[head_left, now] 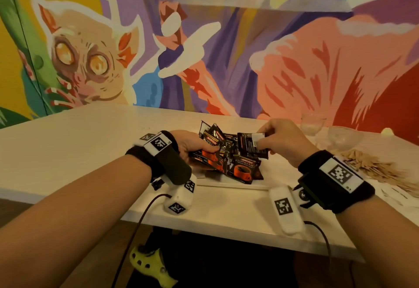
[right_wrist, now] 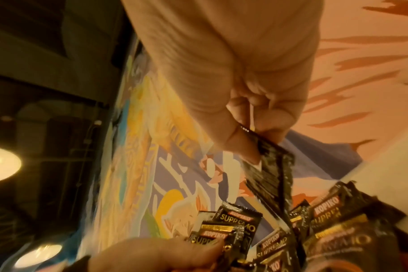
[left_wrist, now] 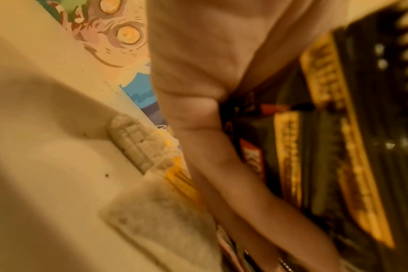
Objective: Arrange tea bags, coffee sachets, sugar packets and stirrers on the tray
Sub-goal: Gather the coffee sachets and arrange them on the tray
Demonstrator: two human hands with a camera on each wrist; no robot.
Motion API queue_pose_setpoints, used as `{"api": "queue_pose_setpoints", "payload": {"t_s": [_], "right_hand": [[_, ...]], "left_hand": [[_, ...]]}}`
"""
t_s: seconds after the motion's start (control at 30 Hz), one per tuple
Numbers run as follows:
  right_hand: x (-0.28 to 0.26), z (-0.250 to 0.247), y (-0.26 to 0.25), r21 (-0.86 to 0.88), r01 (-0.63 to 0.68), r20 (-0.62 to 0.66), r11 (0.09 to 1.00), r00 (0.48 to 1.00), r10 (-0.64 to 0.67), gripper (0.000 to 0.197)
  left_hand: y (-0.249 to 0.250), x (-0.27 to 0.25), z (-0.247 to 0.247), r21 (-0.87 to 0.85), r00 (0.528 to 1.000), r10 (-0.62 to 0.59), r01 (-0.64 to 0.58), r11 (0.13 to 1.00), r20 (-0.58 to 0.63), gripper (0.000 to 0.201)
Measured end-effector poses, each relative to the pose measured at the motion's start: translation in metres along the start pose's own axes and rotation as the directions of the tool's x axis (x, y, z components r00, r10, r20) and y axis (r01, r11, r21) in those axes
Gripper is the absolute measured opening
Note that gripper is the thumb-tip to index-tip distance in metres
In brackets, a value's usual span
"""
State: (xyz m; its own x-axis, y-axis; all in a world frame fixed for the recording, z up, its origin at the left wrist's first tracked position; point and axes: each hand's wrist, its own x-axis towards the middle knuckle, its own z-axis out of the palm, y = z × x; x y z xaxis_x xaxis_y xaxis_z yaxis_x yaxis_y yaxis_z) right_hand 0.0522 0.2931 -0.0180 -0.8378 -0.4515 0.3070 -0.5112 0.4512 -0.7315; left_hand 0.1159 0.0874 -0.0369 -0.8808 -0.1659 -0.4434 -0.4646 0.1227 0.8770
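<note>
Several black coffee sachets (head_left: pixel 241 167) lie heaped on a white tray (head_left: pixel 229 184) at the middle of the table. My left hand (head_left: pixel 199 147) grips a fanned bunch of these sachets (head_left: pixel 212 142) at the heap's left side; in the left wrist view they show as dark packets (left_wrist: pixel 326 128) beside my palm. My right hand (head_left: pixel 269 139) pinches one sachet (head_left: pixel 251 146) by its edge above the heap, and that sachet (right_wrist: pixel 273 174) hangs from thumb and fingers (right_wrist: pixel 252 117). Pale tea bags (left_wrist: pixel 156 220) with yellow tags lie on the tray by my left hand.
A loose pile of wooden stirrers (head_left: pixel 374 167) lies on the white table (head_left: pixel 79 147) to the right. Two clear glass bowls (head_left: pixel 344 138) stand behind it near the painted wall. The table's front edge runs just below my wrists.
</note>
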Motion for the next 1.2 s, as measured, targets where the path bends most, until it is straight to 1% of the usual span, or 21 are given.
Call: {"api": "queue_pose_setpoints", "payload": {"t_s": [0.1, 0.17, 0.23, 0.3, 0.37, 0.43, 0.47, 0.5, 0.57, 0.63, 0.67, 0.7, 0.77, 0.8, 0.83, 0.9, 0.93, 1.0, 1.03, 1.13, 1.2], "right_hand": [[-0.005, 0.003, -0.009, -0.172, 0.128, 0.138, 0.977, 0.985, -0.105, 0.007], [-0.006, 0.008, -0.015, -0.237, 0.189, 0.215, 0.953, 0.967, -0.138, 0.006], [-0.003, 0.013, -0.02, -0.291, 0.26, 0.228, 0.921, 0.954, -0.197, 0.006], [0.002, 0.018, -0.025, -0.337, 0.335, 0.213, 0.88, 0.937, -0.276, 0.007], [0.008, 0.024, -0.029, -0.364, 0.365, 0.194, 0.857, 0.93, -0.313, 0.008], [0.012, 0.033, -0.033, -0.407, 0.39, 0.208, 0.826, 0.92, -0.332, 0.011], [0.013, 0.037, -0.035, -0.445, 0.413, 0.252, 0.795, 0.909, -0.332, 0.013], [0.013, 0.041, -0.036, -0.476, 0.434, 0.327, 0.765, 0.895, -0.305, 0.017], [0.011, 0.047, -0.038, -0.496, 0.425, 0.529, 0.757, 0.84, -0.124, 0.029], [0.008, 0.048, -0.038, -0.467, 0.347, 0.648, 0.814, 0.76, 0.048, 0.03], [0.009, 0.048, -0.038, -0.409, 0.28, 0.65, 0.868, 0.757, 0.062, 0.026], [0.011, 0.046, -0.038, -0.338, 0.214, 0.611, 0.916, 0.791, 0.041, 0.021], [0.021, 0.039, -0.038, -0.212, 0.081, 0.415, 0.974, 0.91, 0.015, 0.019], [0.025, 0.035, -0.039, -0.108, -0.008, 0.312, 0.994, 0.949, 0.041, 0.021], [0.027, 0.031, -0.041, 0.027, -0.099, 0.246, 0.995, 0.965, 0.089, 0.025], [0.028, 0.026, -0.042, 0.234, -0.207, 0.238, 0.95, 0.96, 0.15, 0.039], [0.027, 0.024, -0.042, 0.267, -0.214, 0.27, 0.94, 0.952, 0.14, 0.039], [0.025, 0.026, -0.039, 0.303, -0.188, 0.315, 0.934, 0.945, 0.088, 0.029], [0.026, 0.027, -0.036, 0.311, -0.174, 0.297, 0.934, 0.951, 0.079, 0.025], [0.029, 0.026, -0.031, 0.347, -0.158, 0.204, 0.925, 0.975, 0.09, 0.016], [0.029, 0.022, -0.027, 0.373, -0.173, 0.201, 0.912, 0.974, 0.103, 0.014]], "left_hand": [[0.005, 0.004, 0.001, 0.021, 1.0, -0.001, 0.001, 1.0, -0.015, 0.012], [0.008, 0.004, 0.0, -0.007, 1.0, 0.016, -0.016, 1.0, -0.025, 0.012], [0.01, 0.002, -0.004, -0.096, 0.994, 0.078, -0.085, 0.992, -0.074, 0.009], [0.014, -0.002, -0.011, -0.194, 0.973, 0.163, -0.194, 0.962, -0.162, 0.006], [0.016, -0.004, -0.019, -0.266, 0.933, 0.23, -0.304, 0.915, -0.276, 0.006], [0.018, -0.006, -0.025, -0.279, 0.86, 0.287, -0.424, 0.861, -0.422, 0.004], [0.018, -0.006, -0.027, -0.264, 0.822, 0.313, -0.473, 0.841, -0.475, 0.004], [0.018, -0.006, -0.027, -0.251, 0.794, 0.335, -0.508, 0.824, -0.508, 0.009], [0.016, -0.007, -0.025, -0.237, 0.766, 0.361, -0.544, 0.805, -0.532, 0.024], [0.015, -0.007, -0.021, -0.242, 0.765, 0.379, -0.558, 0.794, -0.521, 0.018], [0.015, -0.007, -0.02, -0.249, 0.769, 0.392, -0.565, 0.787, -0.506, 0.01], [0.015, -0.007, -0.018, -0.254, 0.769, 0.406, -0.574, 0.779, -0.493, 0.006], [0.016, -0.008, -0.013, -0.259, 0.761, 0.438, -0.599, 0.758, -0.479, 0.009], [0.015, -0.007, -0.011, -0.258, 0.757, 0.452, -0.609, 0.75, -0.473, 0.008], [0.015, -0.007, -0.009, -0.258, 0.754, 0.464, -0.617, 0.744, -0.465, 0.007], [0.015, -0.005, -0.002, -0.267, 0.756, 0.485, -0.626, 0.733, -0.44, 0.015], [0.015, -0.004, 0.002, -0.278, 0.762, 0.488, -0.623, 0.731, -0.425, 0.017], [0.016, -0.003, 0.01, -0.317, 0.785, 0.49, -0.607, 0.729, -0.379, 0.011], [0.016, -0.003, 0.014, -0.352, 0.8, 0.49, -0.595, 0.723, -0.346, 0.009], [0.017, -0.003, 0.021, -0.469, 0.841, 0.491, -0.537, 0.701, -0.228, 0.023], [0.016, -0.002, 0.022, -0.487, 0.846, 0.501, -0.521, 0.701, -0.183, 0.027]]}}
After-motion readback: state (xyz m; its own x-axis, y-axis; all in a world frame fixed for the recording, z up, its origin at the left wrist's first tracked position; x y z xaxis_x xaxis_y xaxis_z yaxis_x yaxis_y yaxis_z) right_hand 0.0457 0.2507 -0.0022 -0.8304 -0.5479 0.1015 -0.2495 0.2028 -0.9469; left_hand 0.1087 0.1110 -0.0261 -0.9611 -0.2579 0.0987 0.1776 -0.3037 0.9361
